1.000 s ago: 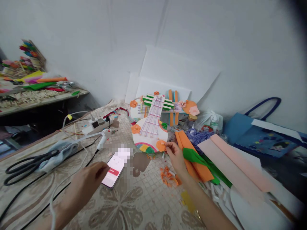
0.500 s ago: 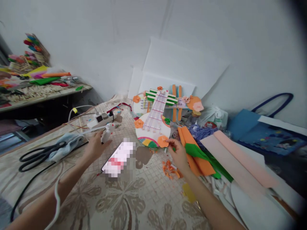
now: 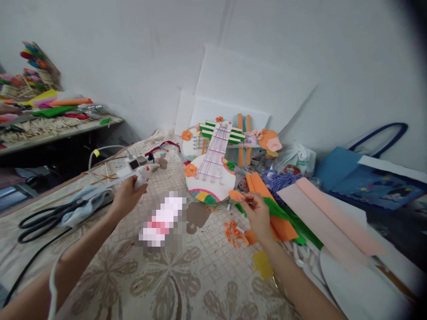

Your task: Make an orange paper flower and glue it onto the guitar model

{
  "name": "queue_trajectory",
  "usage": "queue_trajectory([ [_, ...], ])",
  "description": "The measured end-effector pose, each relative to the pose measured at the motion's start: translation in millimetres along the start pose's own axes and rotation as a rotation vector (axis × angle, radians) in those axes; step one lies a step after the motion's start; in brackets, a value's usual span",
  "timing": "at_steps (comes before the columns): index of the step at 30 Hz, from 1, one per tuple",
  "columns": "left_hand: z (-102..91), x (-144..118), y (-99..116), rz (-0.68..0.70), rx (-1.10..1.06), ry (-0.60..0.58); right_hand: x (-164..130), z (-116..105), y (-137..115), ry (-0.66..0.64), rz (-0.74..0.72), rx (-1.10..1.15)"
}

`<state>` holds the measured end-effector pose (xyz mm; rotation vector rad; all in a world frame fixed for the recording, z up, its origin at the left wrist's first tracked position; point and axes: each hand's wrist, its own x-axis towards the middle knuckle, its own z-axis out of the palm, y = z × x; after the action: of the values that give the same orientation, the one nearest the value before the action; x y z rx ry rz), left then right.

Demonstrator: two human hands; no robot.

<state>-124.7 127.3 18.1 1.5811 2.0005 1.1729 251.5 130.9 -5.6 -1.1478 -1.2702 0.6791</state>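
Left hand is wrapped around the glue gun over by the power strip. Right hand pinches an orange flower just beside the paper guitar.

A floral-patterned table carries scissors at left, a paper guitar farther back, orange scraps and paper sheets at right.
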Motion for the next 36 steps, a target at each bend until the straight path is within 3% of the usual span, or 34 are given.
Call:
queue_trajectory([
  [6,-19.6,-36,60,0.036,-0.254,-0.24,-8,-3,-4,0.002,0.225,0.196],
  [12,0.5,-75,85,0.03,-0.289,-0.442,-16,-4,-8,-0.026,0.358,0.322],
  [15,13.9,-91,97,0.113,-0.213,-0.537,-19,-4,-10,-0.029,0.386,0.344],
  [22,38.2,-105,113,0.249,-0.151,-0.565,-26,1,-15,-0.054,0.389,0.349],
  [29,44.1,-117,121,0.283,-0.082,-0.538,-32,6,-19,-0.059,0.369,0.299],
  [36,53.4,-126,112,0.288,-0.005,-0.539,-36,3,-17,-0.085,0.314,0.227],
])
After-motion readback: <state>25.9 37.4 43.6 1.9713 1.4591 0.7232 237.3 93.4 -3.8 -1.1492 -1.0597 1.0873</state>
